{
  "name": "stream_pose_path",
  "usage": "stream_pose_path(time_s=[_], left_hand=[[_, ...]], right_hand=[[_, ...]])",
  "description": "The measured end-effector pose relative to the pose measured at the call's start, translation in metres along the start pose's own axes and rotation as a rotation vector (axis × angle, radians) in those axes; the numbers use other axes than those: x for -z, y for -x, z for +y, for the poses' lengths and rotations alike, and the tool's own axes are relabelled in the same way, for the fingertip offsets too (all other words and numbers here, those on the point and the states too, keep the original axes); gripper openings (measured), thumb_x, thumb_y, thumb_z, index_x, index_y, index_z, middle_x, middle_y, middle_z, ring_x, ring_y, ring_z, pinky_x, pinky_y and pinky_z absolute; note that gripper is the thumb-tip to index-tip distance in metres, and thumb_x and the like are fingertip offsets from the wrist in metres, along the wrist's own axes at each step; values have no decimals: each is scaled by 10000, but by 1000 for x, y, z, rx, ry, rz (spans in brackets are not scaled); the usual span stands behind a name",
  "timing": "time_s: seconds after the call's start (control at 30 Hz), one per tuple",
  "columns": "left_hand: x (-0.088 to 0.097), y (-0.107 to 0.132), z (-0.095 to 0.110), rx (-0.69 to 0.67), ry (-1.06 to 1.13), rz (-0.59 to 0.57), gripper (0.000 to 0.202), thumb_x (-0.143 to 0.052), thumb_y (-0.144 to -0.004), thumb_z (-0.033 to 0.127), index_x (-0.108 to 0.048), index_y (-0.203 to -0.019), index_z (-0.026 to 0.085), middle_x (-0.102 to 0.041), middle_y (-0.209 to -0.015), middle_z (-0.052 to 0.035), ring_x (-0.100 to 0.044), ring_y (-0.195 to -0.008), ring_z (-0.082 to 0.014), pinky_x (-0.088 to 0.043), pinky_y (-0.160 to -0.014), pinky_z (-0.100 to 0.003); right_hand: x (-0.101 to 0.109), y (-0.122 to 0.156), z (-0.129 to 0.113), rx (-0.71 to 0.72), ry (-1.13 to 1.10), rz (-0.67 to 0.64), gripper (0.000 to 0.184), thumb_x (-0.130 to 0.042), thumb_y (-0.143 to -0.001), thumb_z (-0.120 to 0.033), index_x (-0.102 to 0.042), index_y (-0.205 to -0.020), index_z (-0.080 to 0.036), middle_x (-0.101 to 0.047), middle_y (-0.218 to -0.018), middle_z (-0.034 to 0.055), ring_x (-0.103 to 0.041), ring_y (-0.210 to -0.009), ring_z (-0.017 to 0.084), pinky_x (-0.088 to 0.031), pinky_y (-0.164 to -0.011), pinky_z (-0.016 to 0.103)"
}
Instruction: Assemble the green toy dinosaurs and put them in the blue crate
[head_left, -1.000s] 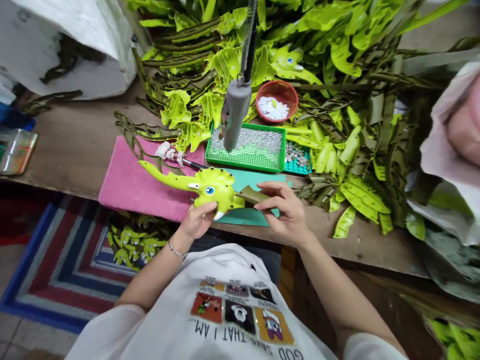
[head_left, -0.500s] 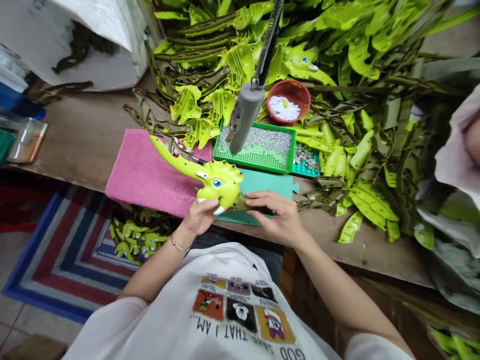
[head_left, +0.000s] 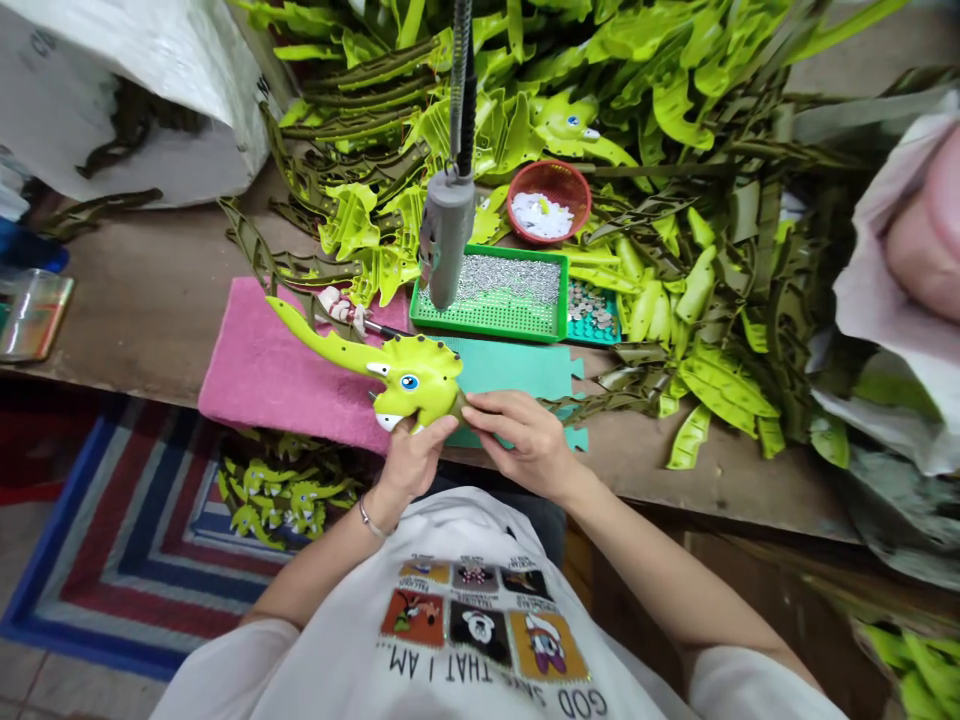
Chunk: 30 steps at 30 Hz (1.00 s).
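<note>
A lime-green dinosaur head toy [head_left: 420,380] with a blue eye, white horns and a long curved part is held over the pink cloth [head_left: 300,385]. My left hand [head_left: 415,458] grips it from below, thumb against the jaw side. On the head's right edge, an olive-brown piece [head_left: 457,404] sits between it and the fingertips of my right hand [head_left: 521,435]. Those fingers are pinched on that piece, whose full shape is hidden. Beyond the head, a grey electric screwdriver [head_left: 446,240] hangs from a coiled spring. A teal mat [head_left: 517,370] lies partly behind my right hand.
Behind the mat stand a green tray [head_left: 487,330] of small screws and a red bowl [head_left: 517,215] with white pieces. Loose green and olive parts pile up at the back and right. A white sack [head_left: 225,150] leans at the left. Finished-looking heads [head_left: 277,495] sit below the table edge.
The toy head has turned slightly, and my left thumb now lies further right along it. My right fingers have closed in on the olive piece. The whole view has shifted a little.
</note>
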<state>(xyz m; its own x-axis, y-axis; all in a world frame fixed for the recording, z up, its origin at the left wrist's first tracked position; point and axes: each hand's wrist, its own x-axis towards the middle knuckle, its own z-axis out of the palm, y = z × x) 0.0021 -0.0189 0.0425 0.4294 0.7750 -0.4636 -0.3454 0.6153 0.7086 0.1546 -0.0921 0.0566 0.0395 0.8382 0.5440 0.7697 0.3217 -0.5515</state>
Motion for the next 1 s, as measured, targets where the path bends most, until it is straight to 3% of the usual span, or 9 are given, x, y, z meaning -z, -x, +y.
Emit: stream_pose_path(time_s=[0.2,0.37,0.47,0.53,0.67,0.8,0.9,0.97,1.0], left_hand=[[-1,4,-9,-13,-25,74,503,-929,-537,319,-712,-968,177,-759,-990,-52,-689,-1034,-255,-509,-997,-397],[3,7,-5,-35,-89,94,546,-938,-518,318,-722,-1002,187,-765,-974,-44,-682,-1080,-269,-499,-1020,-384],[9,8,1,-61,-137,121,488,-944,-513,284,-733,-945,197,-771,-969,-27,-689,-1068,-261,-505,-1019,-367],[14,8,4,-81,-152,146,491,-948,-507,257,-735,-946,210,-773,-964,-9,-698,-1038,-241,-523,-987,-331],[16,5,2,-81,-119,157,587,-952,-511,231,-713,-1047,254,-773,-993,21,-720,-948,-189,-569,-855,-248],[20,16,-1,27,-55,161,438,-884,-649,196,-703,-1043,255,-763,-1067,5,-719,-1011,-187,-586,-896,-271],[27,34,3,376,-67,25,267,-816,-761,313,-738,-969,165,-762,-1047,-112,-730,-1010,-238,-599,-902,-321],[27,43,9,588,-219,-222,350,-783,-788,432,-760,-936,116,-759,-981,-181,-751,-897,-284,-626,-784,-352],[24,45,13,583,-337,-347,372,-781,-785,455,-767,-937,116,-759,-941,-185,-753,-824,-288,-626,-720,-357]], right_hand=[[-6,11,-11,0,111,21,386,-595,-864,-99,-682,-1210,-245,-762,-1111,100,-725,-984,219,-612,-823,387],[-7,14,-14,-34,117,10,392,-603,-875,-110,-693,-1209,-292,-751,-1175,69,-686,-1127,250,-574,-948,446],[6,3,-11,-80,11,-156,364,-628,-900,-206,-665,-1259,-254,-726,-1234,88,-687,-1136,219,-556,-972,381],[18,-9,-8,-255,-38,-335,405,-683,-876,-326,-663,-1266,-216,-741,-1188,110,-709,-1058,226,-561,-871,332],[34,-33,3,-589,-199,-651,352,-768,-779,-473,-778,-999,-198,-731,-746,7,-627,-681,148,-422,-609,234],[31,-42,26,-684,-380,-768,375,-812,-716,-486,-792,-901,-161,-561,-588,-66,-430,-570,72,-316,-550,212],[22,-42,41,-729,-437,-868,392,-813,-708,-482,-789,-905,-144,-518,-566,-79,-397,-547,63,-303,-525,212],[17,-40,45,-708,-397,-903,388,-813,-706,-481,-791,-907,-149,-546,-564,-73,-422,-540,71,-316,-522,219],[18,-40,45,-669,-360,-881,370,-812,-710,-474,-793,-905,-159,-591,-590,-62,-463,-553,80,-341,-535,221]])
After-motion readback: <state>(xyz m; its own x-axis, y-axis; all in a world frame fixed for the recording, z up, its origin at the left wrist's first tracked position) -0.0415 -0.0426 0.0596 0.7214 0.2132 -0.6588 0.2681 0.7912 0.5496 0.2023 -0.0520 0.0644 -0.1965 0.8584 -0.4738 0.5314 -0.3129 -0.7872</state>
